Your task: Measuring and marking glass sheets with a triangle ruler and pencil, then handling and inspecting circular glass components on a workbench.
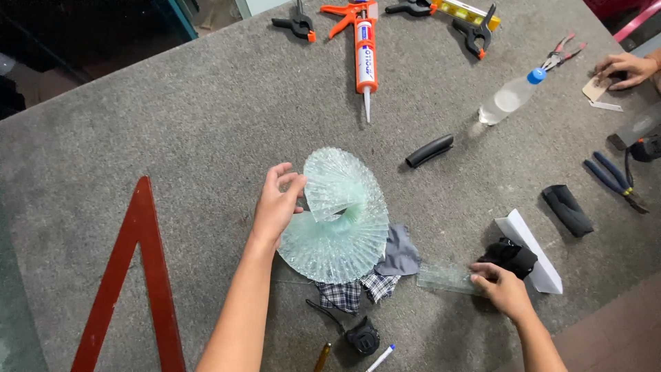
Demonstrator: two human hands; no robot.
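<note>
1. I see a grey bench crowded with tools. At the far edge lie a black clamp, an orange caulk gun with its nozzle towards me, and another clamp beside a yellow level.
2. On the right a clear bottle with a blue cap lies on its side, with small pliers beyond it. Another person's hand rests on a card at the far right corner.
3. A black tube lies between the bottle and the spiral. Blue-handled pliers and a black cloth roll sit well to the right.
4. A red triangle frame lies on the left, apart from everything.
5. The glass spiral, a stack of fanned glass strips, stands mid-bench on checked and grey cloth.
6. My left hand touches the spiral's left side, fingers loosely curled against the upper strips, not closed round them.
7. My right hand presses down on a glass strip lying flat just right of the cloth, fingers on its end. A black rag and a white wedge lie just behind that hand.
8. Near me lie a tape measure and a pen.
</note>
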